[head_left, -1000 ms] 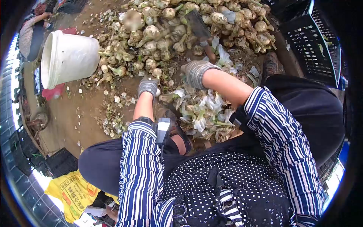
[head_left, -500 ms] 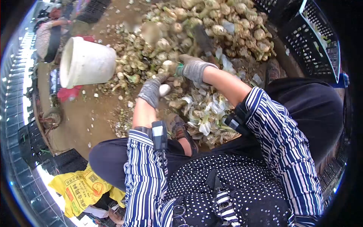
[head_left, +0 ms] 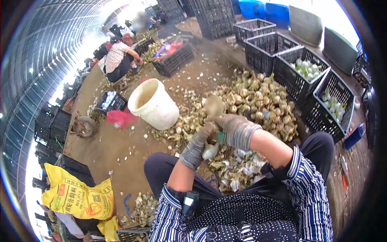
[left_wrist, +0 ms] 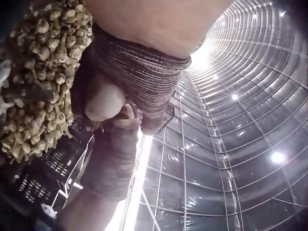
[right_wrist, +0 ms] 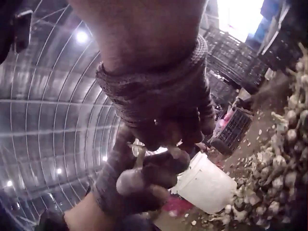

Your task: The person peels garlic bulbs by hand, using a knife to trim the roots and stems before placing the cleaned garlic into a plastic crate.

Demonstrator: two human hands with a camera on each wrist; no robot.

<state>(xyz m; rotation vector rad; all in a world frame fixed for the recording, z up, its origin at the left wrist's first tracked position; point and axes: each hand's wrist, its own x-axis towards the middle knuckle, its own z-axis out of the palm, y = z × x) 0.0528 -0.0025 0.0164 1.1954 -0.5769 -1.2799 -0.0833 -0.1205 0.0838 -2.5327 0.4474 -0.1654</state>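
In the head view both gloved hands meet in front of the knees. My left hand (head_left: 197, 147), in a grey knit glove, holds a whitish garlic bulb (head_left: 210, 151) that hangs below its fingers. The same bulb shows pale under the palm in the left wrist view (left_wrist: 105, 102). My right hand (head_left: 238, 131), gloved alike, reaches across from the right, its curled fingers against the left fingertips at the bulb's stem end. Something green (head_left: 220, 138) shows by the right fingers. A heap of unpeeled garlic (head_left: 262, 99) lies just beyond the hands, with loose skins (head_left: 238, 167) below them.
A white bucket (head_left: 161, 109) stands left of the heap. Black crates (head_left: 290, 80), two holding cleaned bulbs, line the right side. A red-handled tool (head_left: 344, 173) lies at far right, and a yellow sack (head_left: 80, 197) at left. Another person (head_left: 119, 60) crouches farther back.
The head view has tilted up, showing more of the shed. Both hands, first apart near the heap, have come together and nearer the body, with the bulb in the left hand.
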